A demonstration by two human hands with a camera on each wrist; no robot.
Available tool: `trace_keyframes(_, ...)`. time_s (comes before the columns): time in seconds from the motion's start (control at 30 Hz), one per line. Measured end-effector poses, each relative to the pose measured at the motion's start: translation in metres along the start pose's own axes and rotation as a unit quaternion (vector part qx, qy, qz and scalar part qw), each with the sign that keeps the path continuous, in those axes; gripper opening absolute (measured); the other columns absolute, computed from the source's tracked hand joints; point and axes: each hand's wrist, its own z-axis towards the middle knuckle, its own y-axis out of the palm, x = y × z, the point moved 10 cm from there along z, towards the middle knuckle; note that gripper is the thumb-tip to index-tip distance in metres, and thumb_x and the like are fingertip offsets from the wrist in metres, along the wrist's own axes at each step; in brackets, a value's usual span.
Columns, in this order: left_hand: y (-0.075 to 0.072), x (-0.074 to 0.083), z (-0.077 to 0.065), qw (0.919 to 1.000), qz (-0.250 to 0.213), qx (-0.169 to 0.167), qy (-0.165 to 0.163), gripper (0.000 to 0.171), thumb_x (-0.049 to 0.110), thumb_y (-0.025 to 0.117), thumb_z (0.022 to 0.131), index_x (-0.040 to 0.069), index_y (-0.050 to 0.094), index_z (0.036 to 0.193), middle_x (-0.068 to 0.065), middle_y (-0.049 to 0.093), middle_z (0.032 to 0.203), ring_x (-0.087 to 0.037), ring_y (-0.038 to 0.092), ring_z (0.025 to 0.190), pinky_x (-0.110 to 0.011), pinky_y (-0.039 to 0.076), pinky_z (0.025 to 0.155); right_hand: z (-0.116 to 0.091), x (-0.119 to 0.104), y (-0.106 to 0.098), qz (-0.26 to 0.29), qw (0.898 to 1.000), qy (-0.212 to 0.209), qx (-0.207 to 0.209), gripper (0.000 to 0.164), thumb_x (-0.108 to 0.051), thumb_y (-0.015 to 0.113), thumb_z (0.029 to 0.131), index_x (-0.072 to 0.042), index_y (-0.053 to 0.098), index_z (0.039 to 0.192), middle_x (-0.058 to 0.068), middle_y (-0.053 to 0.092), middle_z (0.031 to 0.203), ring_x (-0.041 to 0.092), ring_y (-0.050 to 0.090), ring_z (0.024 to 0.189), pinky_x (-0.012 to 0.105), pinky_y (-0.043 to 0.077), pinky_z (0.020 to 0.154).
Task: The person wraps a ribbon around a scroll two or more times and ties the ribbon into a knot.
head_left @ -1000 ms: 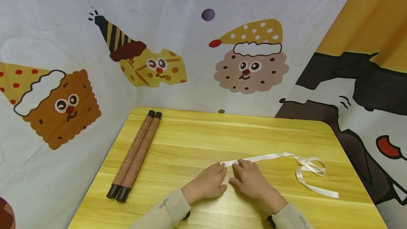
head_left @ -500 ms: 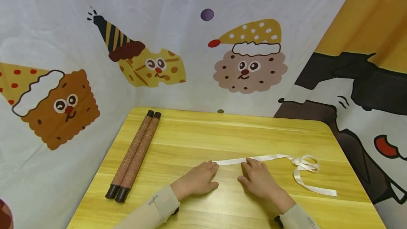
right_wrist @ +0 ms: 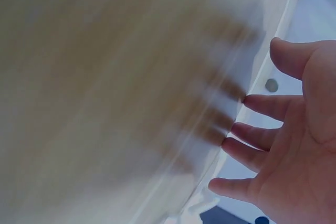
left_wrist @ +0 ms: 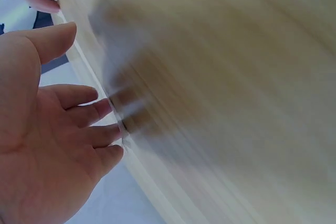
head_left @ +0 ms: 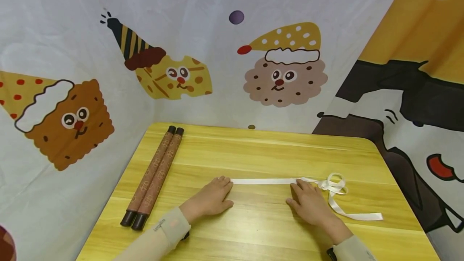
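A white ribbon point(head_left: 262, 181) runs straight across the wooden table between both hands, then bunches into loops with a loose tail on the right. My left hand point(head_left: 210, 196) presses the ribbon's left end with its fingertips. Over on the right, my right hand point(head_left: 309, 202) rests its fingertips on the ribbon just before the looped part. In the left wrist view the left hand point(left_wrist: 52, 135) has its fingers extended and fingertips down on the tabletop. The right hand point(right_wrist: 283, 135), in its wrist view, spreads its fingers, with the fingertips against the table surface.
Two brown patterned rolls point(head_left: 154, 178) with dark end caps lie side by side at the table's left. Behind the wooden table point(head_left: 253, 152) hangs a white cloth point(head_left: 203, 19) printed with cartoon cookies and cheese.
My hands have moved apart, the left to the left and the right to the right. More ribbon lies stretched between them, and the looped part has shifted left.
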Motion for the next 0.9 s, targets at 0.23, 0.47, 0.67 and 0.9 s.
trace_keyframes(0.23,-0.002,-0.017,-0.006,0.9994,0.032,0.003,-0.012,0.068,0.049,0.048,0.094,-0.001,0.040,0.140,-0.017,0.034,0.147,-0.033,0.020,0.134,-0.048,0.019,0.112,-0.004,0.023,-0.006,-0.001,1.000,0.009,0.006,0.062,-0.040,0.059,0.091,0.003,0.047,0.134,0.030,0.039,0.138,0.046,0.031,0.124,0.071,0.028,0.095)
trace_keyframes(0.47,-0.005,-0.028,-0.012,0.9992,0.027,-0.010,-0.026,0.070,0.050,0.047,0.094,-0.001,0.037,0.141,-0.017,0.030,0.149,-0.032,0.016,0.135,-0.047,0.016,0.113,-0.008,0.042,-0.013,-0.003,1.000,0.012,0.009,0.062,-0.038,0.059,0.091,0.007,0.046,0.133,0.034,0.038,0.136,0.049,0.030,0.123,0.067,0.029,0.097)
trace_keyframes(0.67,-0.008,-0.035,-0.017,0.9991,0.026,-0.010,-0.031,0.069,0.048,0.047,0.095,-0.003,0.038,0.140,-0.018,0.031,0.149,-0.033,0.019,0.134,-0.047,0.018,0.113,-0.011,0.060,-0.018,-0.013,0.999,0.032,-0.001,0.063,-0.037,0.059,0.092,0.008,0.045,0.133,0.037,0.037,0.135,0.052,0.032,0.120,0.068,0.033,0.093)
trace_keyframes(0.9,-0.010,-0.044,-0.022,0.9989,0.022,-0.005,-0.041,0.067,0.047,0.047,0.095,-0.002,0.040,0.139,-0.018,0.032,0.148,-0.035,0.022,0.133,-0.048,0.019,0.112,-0.016,0.081,-0.023,-0.022,0.998,0.056,-0.016,0.063,-0.039,0.057,0.092,0.008,0.045,0.132,0.035,0.039,0.134,0.051,0.033,0.119,0.070,0.035,0.088)
